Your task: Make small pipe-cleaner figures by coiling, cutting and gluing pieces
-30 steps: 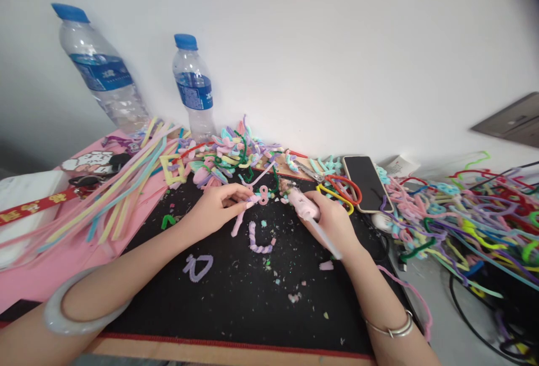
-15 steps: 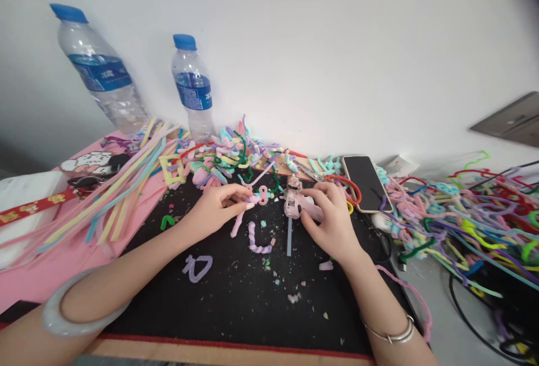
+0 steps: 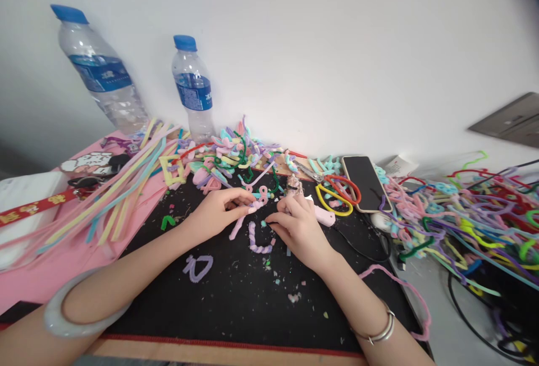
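Observation:
My left hand (image 3: 221, 209) is closed in a pinch on a pink and lilac pipe cleaner piece (image 3: 261, 196) with small loops and a stem hanging down to the left. My right hand (image 3: 301, 225) hangs over the mat with its fingers stretched out leftward, seemingly holding nothing. Its fingertips are close to a tiny teal bit. Partly hidden behind it lies a pale pink glue gun (image 3: 325, 216) with a black cable. A twisted lilac pipe cleaner curve (image 3: 254, 241) lies between the hands, and a lilac loop (image 3: 199, 268) is nearer to me.
Scissors with red and yellow handles (image 3: 334, 200) lie beside a phone (image 3: 366, 182). Heaps of coloured pipe cleaners (image 3: 438, 214) cover the right side and back. Two water bottles (image 3: 192, 88) stand against the wall. Scraps dot the black mat (image 3: 236, 310).
My right hand has let go of the glue gun and moved left towards my left hand. The glue gun now lies turned on the mat. My left hand keeps its pinch.

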A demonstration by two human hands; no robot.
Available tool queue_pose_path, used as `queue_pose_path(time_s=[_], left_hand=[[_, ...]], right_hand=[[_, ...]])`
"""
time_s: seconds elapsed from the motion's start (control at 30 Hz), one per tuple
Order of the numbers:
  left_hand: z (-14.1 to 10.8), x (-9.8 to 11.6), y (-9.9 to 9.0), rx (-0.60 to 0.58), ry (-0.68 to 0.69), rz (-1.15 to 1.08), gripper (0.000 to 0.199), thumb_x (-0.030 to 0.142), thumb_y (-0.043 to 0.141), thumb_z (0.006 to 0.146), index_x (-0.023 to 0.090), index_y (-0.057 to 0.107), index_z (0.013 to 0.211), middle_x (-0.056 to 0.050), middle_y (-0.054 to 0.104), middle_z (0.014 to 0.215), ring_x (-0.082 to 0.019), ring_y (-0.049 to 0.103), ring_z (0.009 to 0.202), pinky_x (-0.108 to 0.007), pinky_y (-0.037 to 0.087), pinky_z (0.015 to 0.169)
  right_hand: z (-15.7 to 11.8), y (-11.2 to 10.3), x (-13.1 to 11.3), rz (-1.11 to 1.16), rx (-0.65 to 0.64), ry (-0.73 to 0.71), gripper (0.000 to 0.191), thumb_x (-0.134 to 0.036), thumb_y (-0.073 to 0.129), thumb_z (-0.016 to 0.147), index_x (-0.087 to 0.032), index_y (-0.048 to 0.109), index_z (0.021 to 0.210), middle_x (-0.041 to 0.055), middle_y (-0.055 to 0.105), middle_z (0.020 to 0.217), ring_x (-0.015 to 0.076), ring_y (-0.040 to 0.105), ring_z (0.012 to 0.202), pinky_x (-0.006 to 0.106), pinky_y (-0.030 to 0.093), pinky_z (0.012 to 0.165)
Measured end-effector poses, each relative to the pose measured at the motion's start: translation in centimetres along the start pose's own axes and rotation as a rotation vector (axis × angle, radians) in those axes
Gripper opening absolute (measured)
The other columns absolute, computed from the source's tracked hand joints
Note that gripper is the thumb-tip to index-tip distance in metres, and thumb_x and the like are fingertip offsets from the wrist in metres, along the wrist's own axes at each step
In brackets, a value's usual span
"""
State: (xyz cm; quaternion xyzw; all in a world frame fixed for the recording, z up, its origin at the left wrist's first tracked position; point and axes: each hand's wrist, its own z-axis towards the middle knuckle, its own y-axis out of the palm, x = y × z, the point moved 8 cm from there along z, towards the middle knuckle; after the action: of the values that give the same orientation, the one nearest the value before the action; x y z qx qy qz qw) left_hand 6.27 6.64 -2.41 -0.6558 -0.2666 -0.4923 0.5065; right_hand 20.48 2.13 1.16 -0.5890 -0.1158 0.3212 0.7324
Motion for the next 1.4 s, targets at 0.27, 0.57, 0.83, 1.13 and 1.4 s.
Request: queue_pose_path(time_s=[0.27, 0.57, 0.83, 1.13, 1.4], left_hand=[[0.0, 0.0, 0.2, -0.008, 0.012, -0.001, 0.022, 0.032, 0.06, 0.079, 0.019, 0.067, 0.096, -0.005, 0.07, 0.095, -0.021, 0.064, 0.085, -0.03, 0.051, 0.074], [0.0, 0.1, 0.2, -0.008, 0.004, 0.001, 0.023, 0.033, 0.06, 0.079, 0.019, 0.067, 0.095, -0.005, 0.071, 0.095, -0.021, 0.065, 0.085, -0.032, 0.052, 0.075], [-0.2, 0.3, 0.5, -0.032, -0.002, 0.029, 0.022, 0.036, 0.06, 0.079, 0.019, 0.068, 0.091, -0.004, 0.071, 0.094, -0.02, 0.063, 0.08, -0.029, 0.05, 0.07], [-0.4, 0.5, 1.2, -0.071, 0.012, 0.001, 0.021, 0.034, 0.061, 0.079, 0.019, 0.068, 0.092, -0.003, 0.07, 0.087, -0.018, 0.063, 0.076, -0.027, 0.05, 0.066], [-0.4, 0.4, 1.4, -0.086, -0.015, -0.058, 0.023, 0.037, 0.062, 0.079, 0.019, 0.067, 0.092, -0.003, 0.069, 0.085, -0.018, 0.063, 0.078, -0.026, 0.05, 0.066]], right_hand=[[0.2, 0.4, -0.2, 0.022, 0.019, -0.011, 0.015, -0.023, 0.052, 0.09, -0.022, 0.066, 0.086, 0.0048, 0.055, 0.087, 0.0204, 0.045, 0.086, 0.034, 0.031, 0.071], [0.0, 0.3, 0.6, 0.138, 0.08, 0.085, 0.012, -0.023, 0.059, 0.087, -0.024, 0.069, 0.081, 0.0019, 0.056, 0.08, 0.018, 0.048, 0.083, 0.033, 0.032, 0.073], [-0.6, -1.7, 1.4, 0.234, 0.305, 0.211, 0.011, -0.019, 0.06, 0.084, -0.022, 0.07, 0.08, 0.0026, 0.056, 0.075, 0.0187, 0.051, 0.078, 0.034, 0.035, 0.07], [-0.8, -2.2, 0.9, 0.219, 0.389, 0.215, 0.011, -0.019, 0.059, 0.084, -0.021, 0.07, 0.081, 0.0026, 0.055, 0.075, 0.0177, 0.052, 0.076, 0.033, 0.036, 0.069], [-0.6, -2.0, 0.4, 0.164, 0.393, 0.153, 0.01, -0.017, 0.059, 0.085, -0.02, 0.068, 0.081, 0.0013, 0.056, 0.074, 0.0159, 0.052, 0.074, 0.032, 0.031, 0.068]])
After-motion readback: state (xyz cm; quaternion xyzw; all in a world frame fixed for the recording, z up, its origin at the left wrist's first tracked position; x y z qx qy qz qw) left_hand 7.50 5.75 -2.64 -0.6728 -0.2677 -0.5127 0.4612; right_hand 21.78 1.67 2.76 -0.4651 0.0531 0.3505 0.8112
